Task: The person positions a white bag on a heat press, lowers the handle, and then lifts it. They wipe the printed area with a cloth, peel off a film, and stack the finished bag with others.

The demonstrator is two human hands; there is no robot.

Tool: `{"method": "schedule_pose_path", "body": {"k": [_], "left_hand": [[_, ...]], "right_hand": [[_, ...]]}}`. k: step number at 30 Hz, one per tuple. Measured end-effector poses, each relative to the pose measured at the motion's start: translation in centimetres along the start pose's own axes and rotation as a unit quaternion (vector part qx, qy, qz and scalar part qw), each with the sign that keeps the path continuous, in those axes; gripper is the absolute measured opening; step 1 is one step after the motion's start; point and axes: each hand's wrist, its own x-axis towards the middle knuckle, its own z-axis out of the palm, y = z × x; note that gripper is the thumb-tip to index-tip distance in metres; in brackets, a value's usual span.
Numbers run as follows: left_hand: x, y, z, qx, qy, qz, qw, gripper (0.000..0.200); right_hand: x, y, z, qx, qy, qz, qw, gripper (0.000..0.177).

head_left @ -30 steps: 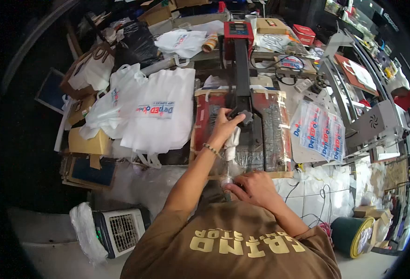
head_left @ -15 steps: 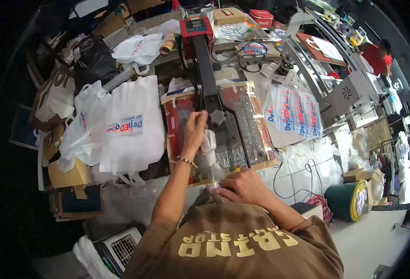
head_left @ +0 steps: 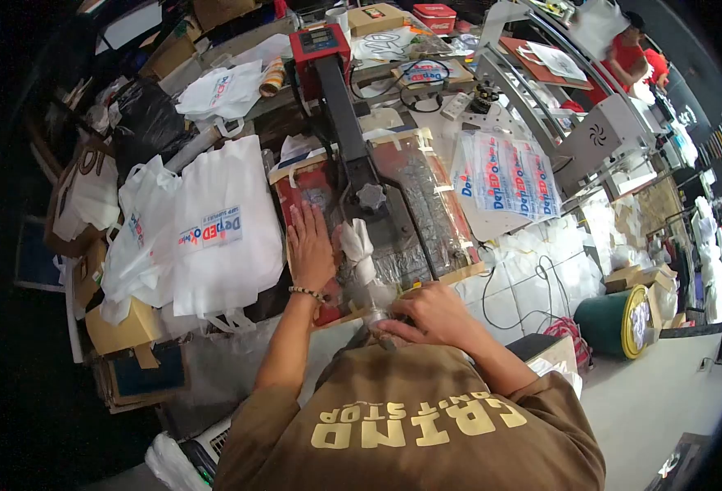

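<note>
Press [head_left: 343,114]: through the head camera I have it mid-view, its black arm running down from a red control box [head_left: 321,39] to a grey star knob [head_left: 371,196].
Taped bed [head_left: 438,213]: under the press arm, red along its left side, with strips of tape around the edges.
Wrapped handle [head_left: 357,250]: on the near side of the press, white wrapping above, clear plastic lower down.
Left hand [head_left: 312,250]: I see it palm down on the red part of the bed, left of the press arm, fingers straight and slightly spread, grasping nothing.
Right hand [head_left: 433,315]: at the near end of the press, fingers curled and thumb closed around the handle's lower end.
Black rod [head_left: 418,237]: slants down the press's right side toward the right hand; whether they touch I cannot tell.
White bags [head_left: 228,229]: just left of the press, printed in blue and red.
Printed sheet [head_left: 504,176]: just right of the press, repeating similar lettering.
Fan-grilled machine [head_left: 602,135]: farther right of the press.
Green drum [head_left: 610,323]: well to the press's right, on the near side, yellow-rimmed.
</note>
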Motion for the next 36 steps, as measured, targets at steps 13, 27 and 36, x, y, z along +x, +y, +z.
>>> {"method": "schedule_pose_path", "body": {"k": [13,27,36], "left_hand": [[0.0,-1.4,2.4,-0.026,0.031,-0.009,0.999,0.072],[22.8,14.4,-14.8,-0.286,-0.013,0.172,0.943,0.026],[41.4,25.5,12.3,-0.112,-0.29,0.177,0.934,0.037]], "right_hand": [[0.0,0.0,0.2,0.007,-0.009,0.002,1.0,0.047],[-3.6,11.4,-3.8,0.356,0.173,-0.161,0.904,0.019],[-14.8,35.5,-2.8,0.284,0.012,0.071,0.956,0.026]]}}
